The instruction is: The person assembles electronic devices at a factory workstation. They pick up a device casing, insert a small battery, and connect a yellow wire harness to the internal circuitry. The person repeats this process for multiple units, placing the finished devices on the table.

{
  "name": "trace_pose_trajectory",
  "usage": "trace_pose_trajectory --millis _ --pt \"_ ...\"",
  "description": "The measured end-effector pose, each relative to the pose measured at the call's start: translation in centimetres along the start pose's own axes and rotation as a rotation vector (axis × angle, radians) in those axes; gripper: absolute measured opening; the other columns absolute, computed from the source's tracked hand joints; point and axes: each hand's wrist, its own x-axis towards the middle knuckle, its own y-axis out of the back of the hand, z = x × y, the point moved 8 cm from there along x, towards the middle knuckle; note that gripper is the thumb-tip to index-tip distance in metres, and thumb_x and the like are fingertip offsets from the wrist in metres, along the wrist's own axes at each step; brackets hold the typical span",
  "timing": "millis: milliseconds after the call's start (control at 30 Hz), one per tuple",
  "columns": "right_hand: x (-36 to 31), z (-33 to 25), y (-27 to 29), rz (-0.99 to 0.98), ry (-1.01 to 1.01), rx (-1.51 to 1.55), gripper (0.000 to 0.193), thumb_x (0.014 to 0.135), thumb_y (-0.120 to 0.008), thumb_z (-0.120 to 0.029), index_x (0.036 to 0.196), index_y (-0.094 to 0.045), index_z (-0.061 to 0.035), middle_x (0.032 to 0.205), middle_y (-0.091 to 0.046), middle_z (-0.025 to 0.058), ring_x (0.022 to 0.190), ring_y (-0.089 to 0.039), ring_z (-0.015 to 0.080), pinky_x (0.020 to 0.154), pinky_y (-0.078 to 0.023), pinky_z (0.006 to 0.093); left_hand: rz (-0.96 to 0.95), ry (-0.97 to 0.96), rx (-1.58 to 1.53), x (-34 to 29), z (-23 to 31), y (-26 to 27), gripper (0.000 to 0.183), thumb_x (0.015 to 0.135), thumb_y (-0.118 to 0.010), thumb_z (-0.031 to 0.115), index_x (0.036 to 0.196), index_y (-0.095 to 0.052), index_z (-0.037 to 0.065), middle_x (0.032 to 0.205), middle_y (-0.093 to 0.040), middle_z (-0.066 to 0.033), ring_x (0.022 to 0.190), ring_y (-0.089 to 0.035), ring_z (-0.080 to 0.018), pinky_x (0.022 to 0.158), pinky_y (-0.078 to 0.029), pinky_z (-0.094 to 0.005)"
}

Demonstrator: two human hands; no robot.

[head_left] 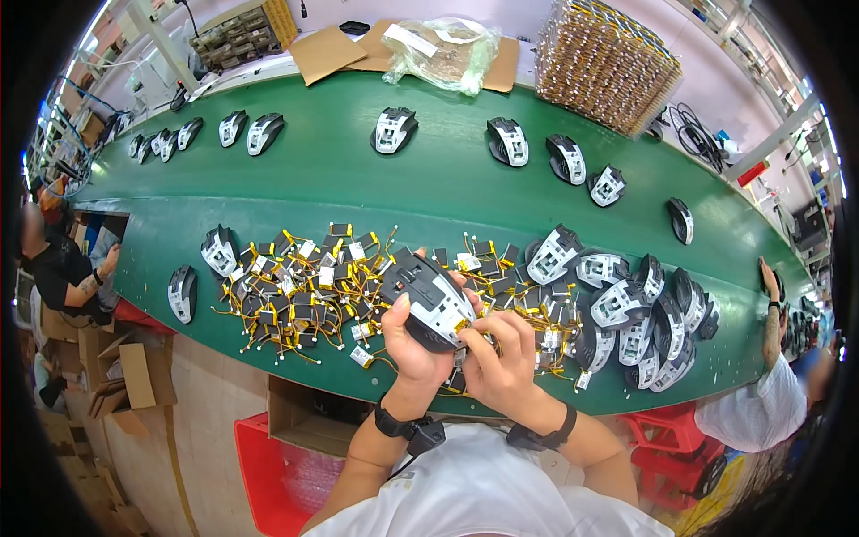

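first inspector: the grey-and-black mouse body (434, 304) is in your hands, tilted, raised above the counter (313, 183) near the middle of its near edge. your left hand (416, 353) grips it, thumb on the near flank, fingers round the far side.

second inspector: and the right?

first inspector: your right hand (501, 367) is curled, with index finger and thumb drawn together at a small yellow piece (462, 326) on the mouse's near right end. whether you pinch it or press it, i cannot tell.

second inspector: risk there?

first inspector: in my judgement, too hard a push could crease the piece; a slack left grip could let the body tip into the packs.

second inspector: those packs?

first inspector: a tangled heap of wired battery packs (300, 300) lies left of your hands, more packs (506, 273) to the right. lifting one by its lead could drag others or strain a wire. one pack (362, 356) lies towards the near edge; your sleeve or wrist strap (407, 425) could catch it.

second inspector: further out?

first inspector: mouse bodies (631, 313) are stacked near the counter's right end, overlapping; a knock from your right elbow could slide or scuff them.
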Motion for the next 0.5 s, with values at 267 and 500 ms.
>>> trace_pose_trajectory --millis 267,500 --pt "0.9 0.1 1.5 -0.051 -0.013 0.257 0.046 0.065 -0.064 0.007 0.109 -0.068 -0.0061 0.112 -0.060 0.0083 0.101 -0.057 0.0299 0.084 -0.049 0.0404 -0.060 0.056 -0.128 0.5 0.6 -0.6 0.064 0.089 -0.046 0.048 0.142 -0.039 0.013 0.110 -0.060 -0.0186 0.091 -0.063 -0.0350 0.082 -0.053 -0.0491" --pt "1.1 0.8 0.1 -0.073 -0.042 0.092 0.038 0.066 -0.065 0.005 0.102 -0.068 -0.0071 0.111 -0.060 0.0095 0.102 -0.056 0.0321 0.084 -0.048 0.0409 -0.036 0.003 -0.014 0.3 0.2 -0.1 0.066 0.087 -0.048 0.049 0.141 -0.041 0.013 0.107 -0.060 -0.0188 0.091 -0.062 -0.0354 0.077 -0.055 -0.0471"
